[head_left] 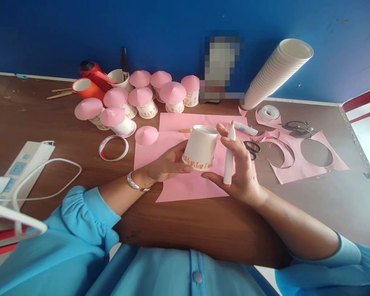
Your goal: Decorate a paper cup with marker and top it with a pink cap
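Note:
My left hand [169,162] holds an upside-down white paper cup [201,147] above the pink paper sheet [185,187]; red and orange drawings run along the cup's rim. My right hand [239,170] is closed round a white marker [229,158] held upright just right of the cup, its red tip at the top. A bracelet sits on my left wrist.
Several cups with pink cone roofs [142,100] stand at the back with a loose pink cone [146,135], a tape ring [113,148] and an orange cup [86,88]. A tall cup stack [277,72], scissors [252,148], cut pink scraps [308,158] and tape [269,112] lie right. A power strip [21,164] lies left.

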The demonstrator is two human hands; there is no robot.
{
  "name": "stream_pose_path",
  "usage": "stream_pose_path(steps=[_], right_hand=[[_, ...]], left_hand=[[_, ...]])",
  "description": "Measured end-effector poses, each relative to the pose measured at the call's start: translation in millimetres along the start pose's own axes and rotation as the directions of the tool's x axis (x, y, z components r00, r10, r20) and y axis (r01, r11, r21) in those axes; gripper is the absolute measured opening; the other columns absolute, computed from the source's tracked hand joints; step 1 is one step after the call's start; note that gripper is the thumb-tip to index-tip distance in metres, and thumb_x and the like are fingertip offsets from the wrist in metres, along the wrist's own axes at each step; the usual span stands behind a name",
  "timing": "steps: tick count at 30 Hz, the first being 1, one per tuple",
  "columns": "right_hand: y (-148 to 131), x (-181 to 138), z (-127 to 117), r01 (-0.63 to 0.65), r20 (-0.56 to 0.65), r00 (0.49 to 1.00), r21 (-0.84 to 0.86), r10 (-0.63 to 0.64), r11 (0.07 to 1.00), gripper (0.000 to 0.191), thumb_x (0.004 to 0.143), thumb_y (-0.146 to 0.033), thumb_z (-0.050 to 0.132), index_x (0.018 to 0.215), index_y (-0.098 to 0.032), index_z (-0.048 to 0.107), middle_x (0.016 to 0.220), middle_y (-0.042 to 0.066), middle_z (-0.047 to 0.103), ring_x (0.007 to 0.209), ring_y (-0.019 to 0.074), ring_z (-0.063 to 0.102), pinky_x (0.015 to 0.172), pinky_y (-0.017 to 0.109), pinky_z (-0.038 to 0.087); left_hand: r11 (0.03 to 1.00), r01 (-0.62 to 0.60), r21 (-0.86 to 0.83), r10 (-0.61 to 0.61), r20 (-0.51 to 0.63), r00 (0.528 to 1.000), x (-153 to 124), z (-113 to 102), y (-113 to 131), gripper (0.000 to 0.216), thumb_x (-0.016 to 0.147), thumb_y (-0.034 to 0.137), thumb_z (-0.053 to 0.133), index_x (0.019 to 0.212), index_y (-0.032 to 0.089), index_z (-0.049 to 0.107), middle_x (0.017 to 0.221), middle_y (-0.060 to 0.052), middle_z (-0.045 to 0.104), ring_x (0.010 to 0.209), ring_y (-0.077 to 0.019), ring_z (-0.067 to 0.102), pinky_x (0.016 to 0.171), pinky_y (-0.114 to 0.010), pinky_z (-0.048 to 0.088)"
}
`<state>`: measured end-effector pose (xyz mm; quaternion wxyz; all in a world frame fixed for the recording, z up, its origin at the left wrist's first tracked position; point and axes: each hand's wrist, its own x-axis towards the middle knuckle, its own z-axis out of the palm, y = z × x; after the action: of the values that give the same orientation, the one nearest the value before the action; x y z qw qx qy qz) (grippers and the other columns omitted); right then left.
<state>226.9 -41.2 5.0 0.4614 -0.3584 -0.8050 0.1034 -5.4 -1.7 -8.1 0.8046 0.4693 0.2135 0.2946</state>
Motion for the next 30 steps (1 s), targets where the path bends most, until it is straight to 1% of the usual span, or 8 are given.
stream_pose_path(steps=[3,7,11,17,21,23,26,30], right_hand=[[-0.7,0.3,-0.9,0.025,-0.025,0.999,-0.068,-0.027,0.997,0.075,0.091,-0.037,0.082,0.153,-0.024,0.041,0.153,0.023,0.059,0.148,0.0390,0.055,0.117,0.065,0.049],[-1.1,-0.8,-0.3,0.044,-0.023,0.999,-0.164,-0.048,0.986,0.069,0.094,-0.039,0.079,0.151,-0.026,0.043,0.149,0.022,0.064,0.140,0.0381,0.062,0.110,0.062,0.053],[-1.9,-2.4,1.7,0.076,0.011,0.997,-0.177,-0.075,0.981,0.070,0.094,-0.038,0.078,0.153,-0.024,0.043,0.146,0.022,0.066,0.138,0.0388,0.063,0.107,0.061,0.055],[-3.2,-2.2,-0.2,0.076,0.018,0.997,-0.163,-0.074,0.984,0.073,0.096,-0.036,0.075,0.158,-0.024,0.039,0.149,0.023,0.063,0.137,0.0397,0.063,0.106,0.062,0.057],[-8.5,-2.8,-9.8,0.111,-0.076,0.989,-0.177,-0.126,0.978,0.055,0.102,-0.034,0.064,0.154,-0.025,0.049,0.120,0.015,0.072,0.109,0.0324,0.073,0.085,0.050,0.065],[-13.2,-3.0,-15.2,0.129,-0.090,0.985,-0.185,-0.147,0.974,0.043,0.107,-0.037,0.055,0.148,-0.023,0.058,0.101,0.011,0.068,0.089,0.0261,0.071,0.069,0.041,0.064],[-21.1,-2.3,-20.0,0.167,-0.027,0.985,-0.128,-0.172,0.978,0.038,0.109,-0.036,0.049,0.142,-0.021,0.063,0.087,0.006,0.064,0.071,0.0198,0.067,0.056,0.034,0.059],[-28.9,0.2,-20.4,0.087,0.057,0.994,0.046,-0.089,0.995,0.036,0.101,-0.019,0.057,0.137,-0.021,0.058,0.077,0.003,0.067,0.062,0.0205,0.068,0.050,0.033,0.056]], left_hand=[[0.996,-0.035,0.086,0.031,0.043,0.999,0.8,2.4,-2.2,0.076,0.080,0.038,0.090,0.148,0.029,0.059,0.151,-0.015,0.064,0.141,-0.0404,0.059,0.114,-0.057,0.050],[0.949,-0.146,0.279,0.156,-0.015,0.988,2.4,6.3,-6.8,0.094,0.070,0.041,0.096,0.153,0.030,0.053,0.164,-0.015,0.049,0.153,-0.0435,0.044,0.120,-0.057,0.045],[0.906,-0.146,0.398,0.179,-0.048,0.983,2.6,8.8,-8.8,0.089,0.073,0.039,0.094,0.150,0.027,0.051,0.156,-0.016,0.056,0.145,-0.0436,0.051,0.117,-0.059,0.046],[0.895,-0.112,0.431,0.165,-0.089,0.982,2.5,11.3,-3.3,0.075,0.082,0.043,0.087,0.145,0.025,0.051,0.142,-0.014,0.062,0.131,-0.0389,0.060,0.105,-0.054,0.053],[0.892,-0.075,0.446,0.166,-0.168,0.972,1.9,9.1,-0.9,0.072,0.077,0.047,0.090,0.135,0.023,0.054,0.129,-0.013,0.064,0.121,-0.0354,0.061,0.099,-0.050,0.055],[0.891,-0.074,0.448,0.174,-0.186,0.967,1.6,7.6,-0.9,0.075,0.075,0.047,0.092,0.134,0.024,0.053,0.131,-0.013,0.061,0.124,-0.0355,0.059,0.099,-0.049,0.054],[0.894,-0.081,0.440,0.176,-0.179,0.968,1.9,6.1,-2.0,0.078,0.074,0.046,0.092,0.135,0.024,0.050,0.134,-0.014,0.058,0.125,-0.0353,0.058,0.099,-0.048,0.053],[0.897,-0.110,0.427,0.208,-0.190,0.959,3.0,7.2,-2.4,0.085,0.067,0.045,0.097,0.134,0.025,0.049,0.133,-0.014,0.058,0.123,-0.0354,0.057,0.097,-0.047,0.052]])
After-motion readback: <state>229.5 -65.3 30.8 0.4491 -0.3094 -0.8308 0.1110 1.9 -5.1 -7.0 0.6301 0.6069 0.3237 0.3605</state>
